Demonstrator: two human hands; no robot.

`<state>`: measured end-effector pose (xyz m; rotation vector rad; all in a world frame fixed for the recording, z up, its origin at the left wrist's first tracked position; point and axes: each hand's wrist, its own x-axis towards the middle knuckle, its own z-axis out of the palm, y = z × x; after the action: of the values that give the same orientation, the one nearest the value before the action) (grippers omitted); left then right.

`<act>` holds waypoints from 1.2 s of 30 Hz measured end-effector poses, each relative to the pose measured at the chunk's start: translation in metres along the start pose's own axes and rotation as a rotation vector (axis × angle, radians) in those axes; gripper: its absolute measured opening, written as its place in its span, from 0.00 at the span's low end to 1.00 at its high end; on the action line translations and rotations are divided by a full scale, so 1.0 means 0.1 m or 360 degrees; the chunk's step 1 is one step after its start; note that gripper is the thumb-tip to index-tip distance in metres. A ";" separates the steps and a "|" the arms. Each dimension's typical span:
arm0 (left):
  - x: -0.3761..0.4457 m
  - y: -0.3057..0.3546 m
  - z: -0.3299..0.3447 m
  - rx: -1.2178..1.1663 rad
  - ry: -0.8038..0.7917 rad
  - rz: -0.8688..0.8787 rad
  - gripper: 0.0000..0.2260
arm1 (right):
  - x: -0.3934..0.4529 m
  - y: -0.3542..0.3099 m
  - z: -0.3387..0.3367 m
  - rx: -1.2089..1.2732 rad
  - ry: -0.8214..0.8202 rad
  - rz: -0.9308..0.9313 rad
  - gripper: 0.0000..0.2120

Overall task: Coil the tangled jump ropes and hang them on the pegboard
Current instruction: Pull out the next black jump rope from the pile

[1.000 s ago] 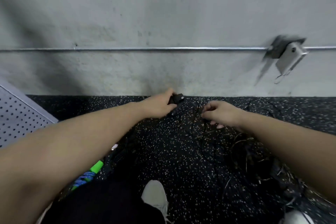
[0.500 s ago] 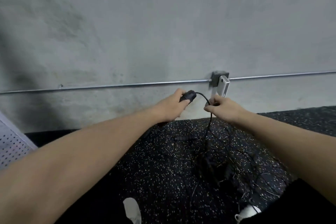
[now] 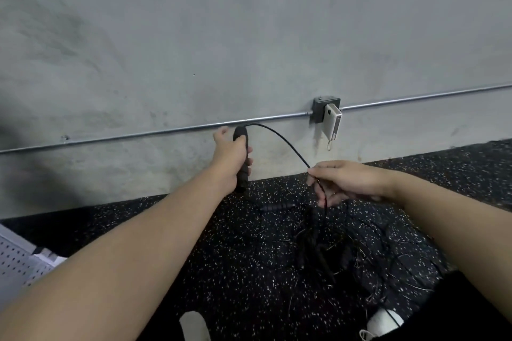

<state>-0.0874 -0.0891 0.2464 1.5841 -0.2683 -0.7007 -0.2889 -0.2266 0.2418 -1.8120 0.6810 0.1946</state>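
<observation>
L hand (image 3: 231,156) wrapped rnd rope handle (image 3: 240,144), held up nr wall | R hand (image 3: 347,181) pinching cord (image 3: 282,140) | tangle (image 3: 332,246) on floor | cord best fed slowly, snags eased, even loops.

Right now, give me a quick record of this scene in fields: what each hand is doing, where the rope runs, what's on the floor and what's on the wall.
left hand: left hand grips an upright black handle
right hand: right hand pinches the cord
cord path: arcs from the handle's top to the right hand, then drops into the pile
floor: tangled ropes on speckled black floor; a second handle lies flat
wall: conduit pipe with a junction box
pegboard: pegboard at lower left edge, nothing seen hanging on it
</observation>
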 end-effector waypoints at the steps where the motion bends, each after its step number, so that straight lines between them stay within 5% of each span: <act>1: 0.03 -0.01 0.02 0.0065 -0.0040 -0.0022 0.23 | 0.06 0.00 -0.04 0.0000 0.0083 -0.0001 0.14; 7: 0.20 -0.07 0.22 0.0617 -0.0306 0.0032 0.19 | 0.38 0.00 -0.18 0.0509 0.0653 0.0005 0.06; 10: 0.22 -0.08 0.29 0.0841 -0.0456 0.0068 0.20 | 0.41 -0.05 -0.19 0.0505 0.0745 -0.0123 0.08; 13: 0.29 -0.12 0.33 0.1088 -0.0460 0.0137 0.32 | 0.40 -0.06 -0.20 0.0200 0.0806 -0.0184 0.08; 17: 0.26 -0.11 0.34 0.1682 -0.0465 0.0330 0.39 | 0.38 -0.04 -0.20 -0.0333 0.0683 -0.0090 0.06; 22: 0.07 -0.17 0.38 0.2193 -0.0563 0.0723 0.27 | 0.32 -0.09 -0.07 -0.0747 0.0227 -0.0106 0.05; 26: -0.04 -0.17 0.41 0.2293 -0.0715 0.0738 0.14 | 0.37 -0.14 0.03 -0.0761 0.0275 -0.0279 0.06; 31: -0.07 -0.12 0.31 0.2169 -0.0896 0.0538 0.14 | 0.40 -0.14 0.02 -0.0717 0.0434 -0.0311 0.09; 36: -0.05 -0.09 0.24 0.2048 -0.0748 0.0619 0.10 | 0.37 -0.16 0.04 -0.0429 0.0434 -0.0364 0.15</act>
<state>-0.1076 -0.1047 0.2396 2.4076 -1.5697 -0.5857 -0.2484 -0.2325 0.2368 -2.1840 0.6525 -0.1217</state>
